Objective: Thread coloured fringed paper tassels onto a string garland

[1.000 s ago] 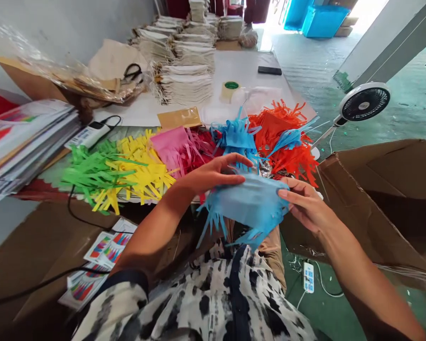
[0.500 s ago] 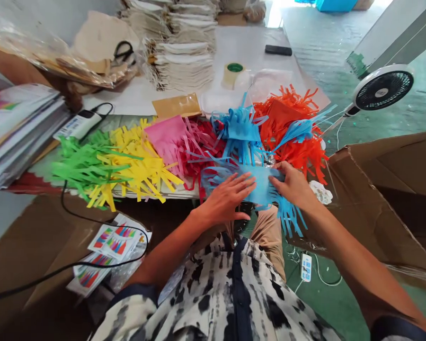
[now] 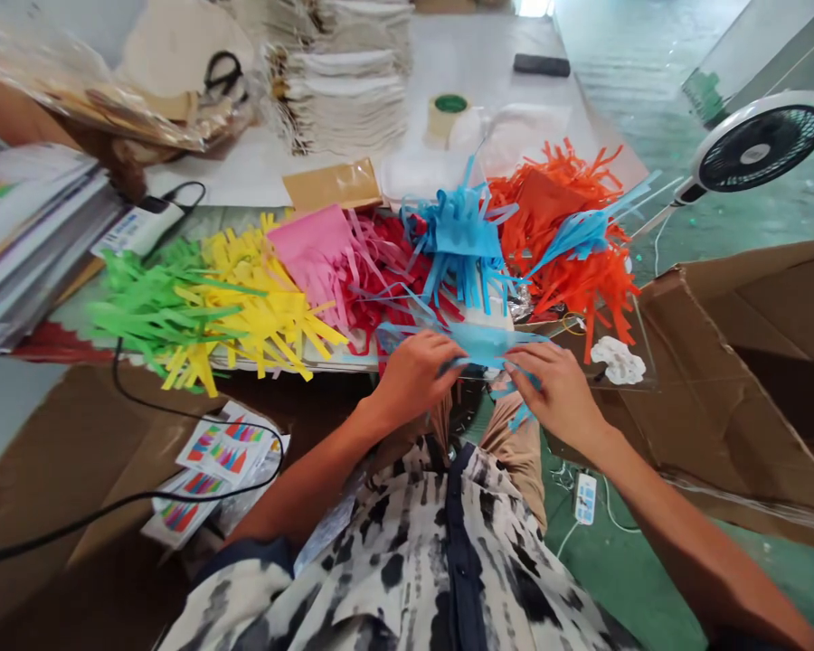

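Here, both hands (image 3: 417, 375) (image 3: 560, 384) pinching blue fringed sheet (image 3: 485, 344), orange fringe bundle (image 3: 549, 201) beyond, cardboard box (image 3: 733, 398) at right.

Hand-craft workshop, as indicated by a worktable (image 3: 478, 54) carrying multicoloured fringed bundles (image 3: 261, 307), a roll of tape (image 3: 440, 123) and black-handled scissors (image 3: 226, 83), with a blue fringed sheet (image 3: 485, 344) in work at its near edge. A large cardboard box (image 3: 705, 353) stands alongside, and a power strip (image 3: 585, 499) lies on the green floor (image 3: 617, 588). The off-white stacks (image 3: 349, 104), cropped above, appear to be cloth or paper.
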A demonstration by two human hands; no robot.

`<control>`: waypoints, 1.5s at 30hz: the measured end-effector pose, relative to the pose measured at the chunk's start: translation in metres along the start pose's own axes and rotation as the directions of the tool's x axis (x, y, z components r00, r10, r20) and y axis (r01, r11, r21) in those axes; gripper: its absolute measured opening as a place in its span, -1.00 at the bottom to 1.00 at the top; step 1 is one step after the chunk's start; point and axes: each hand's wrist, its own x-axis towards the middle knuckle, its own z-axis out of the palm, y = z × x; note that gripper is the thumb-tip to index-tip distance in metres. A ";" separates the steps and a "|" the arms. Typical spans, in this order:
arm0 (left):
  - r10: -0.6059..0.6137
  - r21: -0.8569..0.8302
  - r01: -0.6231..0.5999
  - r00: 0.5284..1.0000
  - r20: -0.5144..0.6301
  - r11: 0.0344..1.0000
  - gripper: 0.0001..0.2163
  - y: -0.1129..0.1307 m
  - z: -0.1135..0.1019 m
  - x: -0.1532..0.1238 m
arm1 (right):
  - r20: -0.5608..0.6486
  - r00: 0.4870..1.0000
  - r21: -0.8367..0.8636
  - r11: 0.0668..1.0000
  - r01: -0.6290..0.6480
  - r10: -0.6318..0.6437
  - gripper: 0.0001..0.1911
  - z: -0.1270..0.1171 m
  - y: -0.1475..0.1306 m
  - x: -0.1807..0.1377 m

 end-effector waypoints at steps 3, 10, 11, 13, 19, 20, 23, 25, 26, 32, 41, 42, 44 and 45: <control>-0.179 0.000 0.179 0.983 -0.048 0.984 -0.82 -0.001 -0.003 0.007 | -0.023 0.981 0.078 0.978 -0.191 0.193 -0.69 -0.002 0.001 0.013; -0.283 0.296 0.294 0.956 -0.082 0.909 -0.83 0.000 0.009 0.023 | -0.023 0.898 -0.120 0.891 -0.438 0.439 -0.64 0.001 -0.011 0.030; -0.279 0.320 0.289 0.957 -0.079 0.902 -0.84 0.000 0.009 0.024 | -0.009 0.893 -0.163 0.881 -0.445 0.449 -0.63 0.001 -0.013 0.032; -0.277 0.345 0.285 0.958 -0.075 0.894 -0.86 0.000 0.008 0.026 | 0.017 0.885 -0.232 0.863 -0.448 0.464 -0.64 0.000 -0.016 0.037; -0.249 0.316 0.266 0.964 -0.093 0.911 -0.88 -0.001 0.010 0.024 | 0.045 0.871 -0.305 0.837 -0.454 0.489 -0.67 0.003 -0.017 0.043; -0.233 0.314 0.255 0.967 -0.106 0.915 -0.89 -0.002 0.011 0.024 | 0.043 0.868 -0.304 0.834 -0.461 0.495 -0.66 0.004 -0.016 0.043; -0.196 0.327 0.230 0.972 -0.132 0.917 -0.86 -0.005 0.013 0.023 | 0.055 0.866 -0.306 0.834 -0.459 0.497 -0.64 0.004 -0.016 0.044; -0.209 0.331 0.241 0.969 -0.131 0.912 -0.83 -0.007 0.012 0.025 | 0.074 0.866 -0.318 0.835 -0.449 0.495 -0.63 0.003 -0.016 0.045; -0.230 0.330 0.260 0.965 -0.127 0.907 -0.82 -0.007 0.011 0.026 | 0.080 0.866 -0.328 0.833 -0.445 0.494 -0.63 0.002 -0.016 0.046; -0.308 0.357 0.314 0.948 -0.073 0.880 -0.84 -0.003 0.000 0.034 | 0.088 0.865 -0.373 0.821 -0.432 0.494 -0.61 0.000 -0.016 0.049; 0.313 0.264 -0.291 0.949 -0.044 0.920 -0.56 0.007 0.020 0.015 | 0.075 0.876 -0.368 0.829 -0.420 0.477 -0.63 0.001 -0.020 0.047; 0.314 0.251 -0.298 0.949 -0.027 0.921 -0.55 0.007 0.026 0.010 | 0.065 0.880 -0.348 0.837 -0.423 0.471 -0.67 -0.001 -0.018 0.046; 0.293 0.243 -0.281 0.956 -0.013 0.928 -0.56 0.007 0.035 0.004 | 0.034 0.886 -0.293 0.853 -0.433 0.462 -0.75 -0.010 -0.011 0.042; 0.282 0.244 -0.271 0.959 -0.013 0.931 -0.57 0.007 0.037 0.001 | 0.004 0.887 -0.272 0.854 -0.444 0.462 -0.77 -0.017 -0.006 0.039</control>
